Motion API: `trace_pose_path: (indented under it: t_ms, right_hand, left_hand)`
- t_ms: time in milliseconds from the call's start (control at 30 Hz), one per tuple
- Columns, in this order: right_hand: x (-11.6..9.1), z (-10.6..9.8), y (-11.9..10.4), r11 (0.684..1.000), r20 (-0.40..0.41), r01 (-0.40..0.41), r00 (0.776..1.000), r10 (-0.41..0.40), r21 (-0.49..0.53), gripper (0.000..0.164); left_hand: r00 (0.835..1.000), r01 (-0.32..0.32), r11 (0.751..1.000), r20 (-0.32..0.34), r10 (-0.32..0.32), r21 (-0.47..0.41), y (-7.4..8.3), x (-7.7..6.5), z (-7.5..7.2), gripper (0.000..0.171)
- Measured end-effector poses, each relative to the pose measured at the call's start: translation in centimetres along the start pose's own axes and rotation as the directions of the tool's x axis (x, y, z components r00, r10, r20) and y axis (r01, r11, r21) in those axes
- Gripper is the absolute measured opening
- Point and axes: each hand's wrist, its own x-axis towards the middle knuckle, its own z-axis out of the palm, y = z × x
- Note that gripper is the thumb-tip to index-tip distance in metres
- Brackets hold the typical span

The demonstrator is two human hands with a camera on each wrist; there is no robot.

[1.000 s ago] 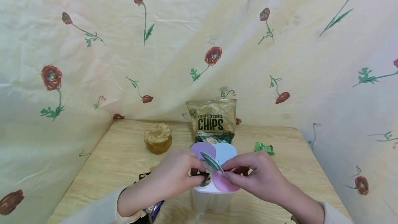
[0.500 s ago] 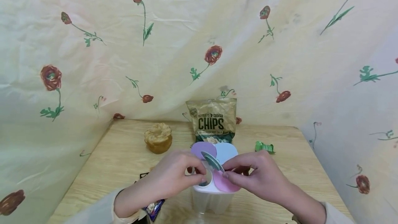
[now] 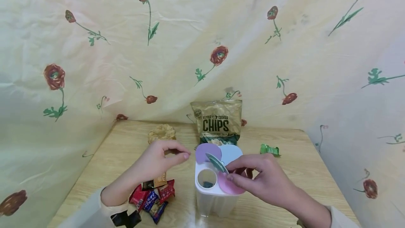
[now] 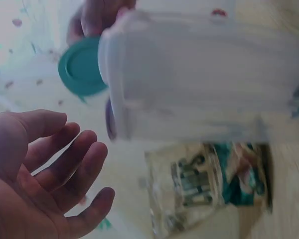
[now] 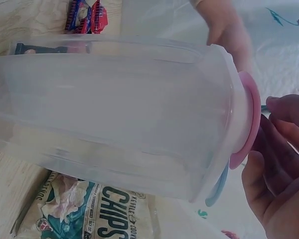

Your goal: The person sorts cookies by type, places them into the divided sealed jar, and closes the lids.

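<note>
A tall translucent container [image 3: 215, 203] with a white top stands on the table. Purple [image 3: 208, 153], light blue [image 3: 230, 154] and pink [image 3: 230, 185] lids cover three of its openings. My right hand [image 3: 265, 173] pinches the raised green lid [image 3: 217, 163] between thumb and fingers; in the left wrist view this lid [image 4: 82, 69] stands away from the top. Under it the front-left round opening shows a dark thing [image 3: 207, 184] low inside. My left hand [image 3: 159, 159] hovers left of the container, holding nothing, its fingers loosely bent in the left wrist view.
Several wrapped snacks [image 3: 155, 200], red, blue and orange, lie left of the container. A ring-shaped pastry [image 3: 161, 133] sits behind my left hand. A chips bag [image 3: 216, 124] stands at the back. One green wrapped candy [image 3: 270, 150] lies to the right.
My left hand has come out from the opening and moved left and up, away from the container, without the dark thing it held earlier. My right hand keeps the green lid raised.
</note>
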Motion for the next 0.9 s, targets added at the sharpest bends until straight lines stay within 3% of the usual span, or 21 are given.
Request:
trace_pose_path:
  t_ms: [133, 367, 600, 900]
  right_hand:
    - [0.0, 0.1, 0.0, 0.999, -0.02, 0.036, 0.999, -0.036, -0.001, 0.027]
    - [0.0, 0.1, -0.1, 1.0, -0.029, 0.024, 0.999, -0.024, -0.018, 0.027]
    - [-0.1, 0.1, -0.1, 0.999, -0.031, 0.034, 0.999, -0.035, -0.014, 0.029]
    - [0.0, 0.2, -0.2, 0.999, -0.032, 0.042, 0.999, -0.043, -0.018, 0.027]
  left_hand:
    - [0.999, 0.041, 0.999, 0.035, -0.041, 0.01, -2.9, 0.4, -1.5, 0.018]
    - [0.985, 0.056, 0.988, 0.151, -0.078, 0.147, -7.8, -0.1, -2.9, 0.021]
    - [0.968, 0.168, 0.962, 0.148, -0.202, 0.215, -12.5, -1.0, -3.4, 0.024]
    - [0.953, 0.234, 0.957, 0.157, -0.26, 0.169, -16.8, -2.4, -2.7, 0.041]
